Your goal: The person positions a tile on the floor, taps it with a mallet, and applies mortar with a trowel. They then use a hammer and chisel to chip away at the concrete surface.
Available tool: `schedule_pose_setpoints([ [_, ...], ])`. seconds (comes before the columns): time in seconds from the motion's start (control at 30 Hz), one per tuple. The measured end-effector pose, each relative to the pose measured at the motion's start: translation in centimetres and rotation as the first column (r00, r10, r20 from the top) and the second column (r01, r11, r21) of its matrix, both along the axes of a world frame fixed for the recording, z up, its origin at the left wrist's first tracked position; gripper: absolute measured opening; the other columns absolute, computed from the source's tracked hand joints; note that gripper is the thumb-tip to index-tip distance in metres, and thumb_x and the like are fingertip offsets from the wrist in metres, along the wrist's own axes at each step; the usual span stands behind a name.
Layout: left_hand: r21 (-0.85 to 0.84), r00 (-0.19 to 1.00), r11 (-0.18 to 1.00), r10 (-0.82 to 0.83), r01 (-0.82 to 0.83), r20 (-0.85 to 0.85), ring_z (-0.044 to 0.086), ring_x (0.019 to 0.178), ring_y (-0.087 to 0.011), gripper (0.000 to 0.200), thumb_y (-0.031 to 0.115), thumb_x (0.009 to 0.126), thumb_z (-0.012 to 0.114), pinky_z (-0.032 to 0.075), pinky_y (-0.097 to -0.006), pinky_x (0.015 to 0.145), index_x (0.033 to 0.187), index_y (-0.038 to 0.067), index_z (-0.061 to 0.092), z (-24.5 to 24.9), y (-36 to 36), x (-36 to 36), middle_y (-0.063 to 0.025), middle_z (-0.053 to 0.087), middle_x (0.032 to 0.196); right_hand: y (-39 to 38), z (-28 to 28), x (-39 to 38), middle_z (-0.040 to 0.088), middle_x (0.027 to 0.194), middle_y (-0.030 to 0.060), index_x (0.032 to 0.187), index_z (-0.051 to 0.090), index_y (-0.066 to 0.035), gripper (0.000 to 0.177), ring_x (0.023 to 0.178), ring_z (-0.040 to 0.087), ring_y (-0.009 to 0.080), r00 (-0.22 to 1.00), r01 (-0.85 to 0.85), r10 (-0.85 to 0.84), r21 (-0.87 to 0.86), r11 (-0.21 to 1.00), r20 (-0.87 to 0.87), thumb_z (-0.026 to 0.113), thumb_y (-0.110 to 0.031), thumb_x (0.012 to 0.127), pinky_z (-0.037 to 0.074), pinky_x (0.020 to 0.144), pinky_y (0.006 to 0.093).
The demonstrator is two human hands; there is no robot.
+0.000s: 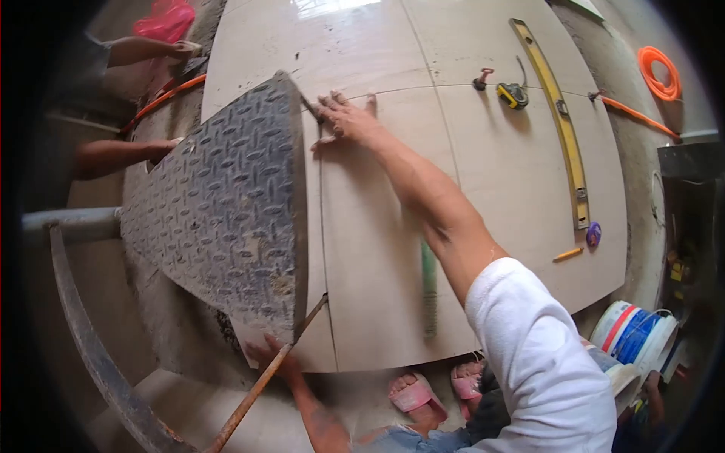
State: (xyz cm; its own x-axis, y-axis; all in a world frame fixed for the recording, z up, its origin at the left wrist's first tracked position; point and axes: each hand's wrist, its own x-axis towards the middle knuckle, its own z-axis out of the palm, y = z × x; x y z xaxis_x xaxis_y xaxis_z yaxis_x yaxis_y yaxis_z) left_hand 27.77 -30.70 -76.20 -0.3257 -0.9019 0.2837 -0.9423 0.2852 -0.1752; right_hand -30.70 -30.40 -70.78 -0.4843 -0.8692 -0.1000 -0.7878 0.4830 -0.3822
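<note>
A large grey tile (226, 204) with a diamond-patterned back stands tilted up on its edge beside the laid beige floor tiles (377, 226). My right hand (341, 118) reaches forward and grips the tilted tile's far corner, fingers spread along its edge. My left hand (268, 353) holds the near corner from below, where a rusty rod (253, 389) crosses it. Another person's hand (160, 149) touches the tile's left side.
A green stick (429, 287) lies under my right arm. A tape measure (513, 95), a yellow level (564, 128), a pencil (568, 254) and an orange hose (658, 72) lie to the right. Buckets (634, 336) stand at the right, and a metal pipe (72, 219) at the left. My pink sandals (415, 394) are below.
</note>
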Motion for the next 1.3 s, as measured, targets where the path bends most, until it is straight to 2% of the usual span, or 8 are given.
schedule_pose_setpoints([
  [0.27,0.324,0.885,0.839,0.336,-0.437,0.323,0.038,0.132,-0.0370,0.053,0.044,0.099,0.036,0.032,-0.0490,0.107,0.145,0.017,0.036,-1.6,-2.2,6.9,-0.0164,0.033,0.148,1.2,0.3,-0.2,0.020,0.157,-0.0031,0.147,0.029,-0.031,0.096,0.146,0.011,0.0202,1.000,0.023,-0.024,-0.044,0.999,-0.006,0.052,-0.081,0.068,0.005,0.094,0.0823],
  [0.43,0.408,0.827,0.799,0.187,-0.442,0.530,0.043,0.127,-0.0377,0.051,0.042,0.098,0.037,0.034,-0.0492,0.105,0.141,0.014,0.040,2.5,-1.5,4.0,-0.0191,0.042,0.141,0.9,-0.5,-0.3,0.021,0.156,-0.0040,0.146,0.031,-0.033,0.091,0.145,0.012,0.0211,0.999,0.045,-0.046,-0.045,0.998,-0.012,0.052,-0.079,0.070,0.004,0.093,0.0839],
  [0.5,0.493,0.900,0.805,0.110,-0.330,0.423,0.046,0.123,-0.0384,0.045,0.034,0.098,0.042,0.035,-0.0527,0.102,0.137,0.010,0.044,0.4,-1.9,7.2,-0.0196,0.046,0.136,0.9,-1.3,-0.6,0.026,0.155,-0.0007,0.144,0.036,-0.032,0.083,0.144,0.018,0.0237,0.999,0.043,-0.044,-0.037,0.998,-0.024,0.057,-0.070,0.074,0.010,0.098,0.0800],
  [0.57,0.539,0.937,0.774,0.205,-0.332,0.282,0.043,0.126,-0.0386,0.052,0.039,0.096,0.043,0.032,-0.0550,0.104,0.139,0.010,0.040,0.9,-1.3,6.0,-0.0198,0.044,0.139,-0.9,-7.8,-3.6,0.038,0.147,0.0098,0.138,0.045,-0.027,0.063,0.136,0.033,0.0308,0.999,-0.047,0.045,-0.090,0.995,-0.022,0.060,-0.051,0.082,0.027,0.111,0.0472],
  [0.67,0.541,0.898,0.758,0.441,-0.364,-0.013,0.037,0.132,-0.0390,0.063,0.046,0.093,0.045,0.026,-0.0585,0.106,0.143,0.009,0.034,0.5,-1.6,5.0,-0.0200,0.040,0.143,1.8,-5.1,-7.5,0.045,0.139,0.0163,0.128,0.057,-0.019,0.036,0.125,0.046,0.0334,0.953,-0.296,0.302,0.327,0.898,0.035,0.050,-0.034,0.096,0.040,0.101,0.0433],
  [0.83,0.559,0.875,0.762,0.468,-0.327,-0.126,0.040,0.130,-0.0395,0.071,0.047,0.088,0.054,0.027,-0.0681,0.101,0.139,0.002,0.037,3.3,-1.2,1.3,-0.0221,0.041,0.142,13.5,-2.1,-8.9,0.057,0.124,0.0244,0.133,0.053,-0.016,0.052,0.109,0.059,0.0367,0.996,0.084,-0.089,-0.150,0.985,-0.025,0.053,-0.048,0.092,0.045,0.093,0.0423],
  [1.0,0.402,0.684,0.753,0.650,-0.521,-0.331,0.050,0.117,-0.0409,0.052,0.034,0.088,0.057,0.043,-0.0564,0.091,0.126,-0.002,0.047,1.3,-1.6,-4.1,-0.0214,0.053,0.125,26.0,-0.8,-5.3,0.062,0.115,0.0251,0.128,0.055,-0.007,0.057,0.107,0.060,0.0377,0.971,0.122,-0.146,-0.129,0.984,-0.191,0.058,-0.048,0.089,0.047,0.090,0.0444],
  [1.3,0.193,0.833,0.932,-0.166,0.308,-0.528,0.041,0.122,-0.0413,0.056,0.035,0.088,0.057,0.036,-0.0573,0.092,0.130,0.001,0.043,-2.4,14.7,-17.0,-0.0239,0.043,0.131,36.3,-1.0,4.6,0.067,0.081,0.0094,0.119,0.060,-0.003,0.036,0.061,0.059,0.0104,0.896,0.338,-0.237,-0.228,0.913,0.376,0.066,-0.019,0.088,0.050,0.060,0.0276],
])
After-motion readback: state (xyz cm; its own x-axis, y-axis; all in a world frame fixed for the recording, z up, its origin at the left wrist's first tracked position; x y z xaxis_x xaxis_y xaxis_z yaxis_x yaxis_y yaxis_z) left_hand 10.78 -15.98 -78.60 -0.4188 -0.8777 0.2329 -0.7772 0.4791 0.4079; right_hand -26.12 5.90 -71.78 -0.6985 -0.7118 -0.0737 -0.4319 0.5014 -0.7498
